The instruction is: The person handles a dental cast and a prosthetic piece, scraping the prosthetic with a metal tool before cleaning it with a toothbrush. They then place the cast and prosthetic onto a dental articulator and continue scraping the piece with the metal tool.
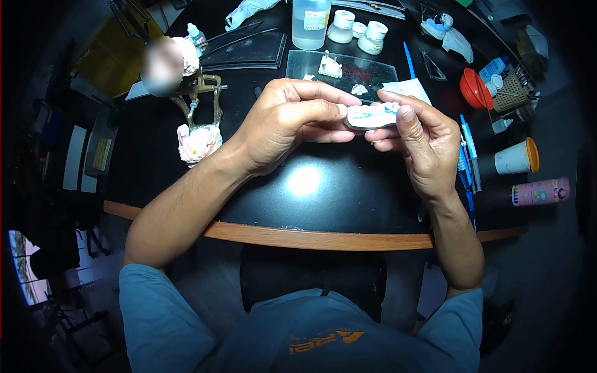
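Between my two hands, above the black table, is a white dental cast [372, 118] with blue marks along its top. My left hand [303, 115] pinches its left end between thumb and fingers. At its right end my right hand [426, 133] grips it, the thumb in front and fingers behind. Just beyond lies a glass plate [298, 65] bearing a pale toothed piece [330, 64] and a crumbly white bit [359, 89]. To the left stands a brass-coloured articulator [217, 112] with pinkish-white casts [200, 144] mounted on it.
Behind the glass plate stand a clear bottle [310, 28] and small white-lidded jars [373, 38]. On the right are a red bowl [476, 88], a woven basket [511, 93], a cup with an orange lid [516, 156], a pink can [541, 191] and blue-handled tools [467, 149]. A wooden edge [311, 239] borders the table.
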The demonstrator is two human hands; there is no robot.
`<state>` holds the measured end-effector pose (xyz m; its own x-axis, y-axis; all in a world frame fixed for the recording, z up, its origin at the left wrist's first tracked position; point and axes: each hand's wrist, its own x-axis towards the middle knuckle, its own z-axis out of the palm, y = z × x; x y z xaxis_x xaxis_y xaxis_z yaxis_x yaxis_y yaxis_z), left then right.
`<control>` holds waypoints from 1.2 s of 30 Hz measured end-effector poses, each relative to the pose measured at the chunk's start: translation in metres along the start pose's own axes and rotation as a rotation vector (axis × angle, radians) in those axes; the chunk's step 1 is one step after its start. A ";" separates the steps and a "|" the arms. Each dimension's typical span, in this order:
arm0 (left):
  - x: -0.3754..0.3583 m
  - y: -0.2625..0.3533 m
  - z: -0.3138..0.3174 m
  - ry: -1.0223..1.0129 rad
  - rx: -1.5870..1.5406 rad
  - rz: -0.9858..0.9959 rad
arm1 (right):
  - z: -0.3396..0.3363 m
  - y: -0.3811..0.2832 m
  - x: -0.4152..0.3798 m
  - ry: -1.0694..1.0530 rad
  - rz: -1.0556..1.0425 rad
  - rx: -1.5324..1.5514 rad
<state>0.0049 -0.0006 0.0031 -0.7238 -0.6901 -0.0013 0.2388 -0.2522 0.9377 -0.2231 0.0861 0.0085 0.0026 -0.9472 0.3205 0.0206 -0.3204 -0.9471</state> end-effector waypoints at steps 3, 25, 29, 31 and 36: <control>0.000 -0.001 0.001 -0.005 0.008 0.022 | 0.000 0.000 -0.001 -0.001 0.004 0.002; -0.004 -0.004 0.010 0.092 0.253 0.125 | -0.007 -0.016 -0.020 -0.775 -0.258 0.732; -0.005 -0.009 0.007 0.074 0.257 0.208 | -0.002 -0.003 -0.047 -0.825 -0.274 0.889; -0.006 -0.010 0.006 0.077 0.252 0.172 | 0.000 0.000 -0.058 -0.820 -0.285 0.946; -0.006 -0.013 0.009 0.086 0.214 0.145 | 0.000 0.004 -0.080 -0.818 -0.295 1.014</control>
<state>0.0001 0.0127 -0.0060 -0.6318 -0.7662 0.1176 0.1872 -0.0036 0.9823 -0.2229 0.1611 -0.0207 0.4571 -0.4524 0.7658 0.8519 -0.0248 -0.5231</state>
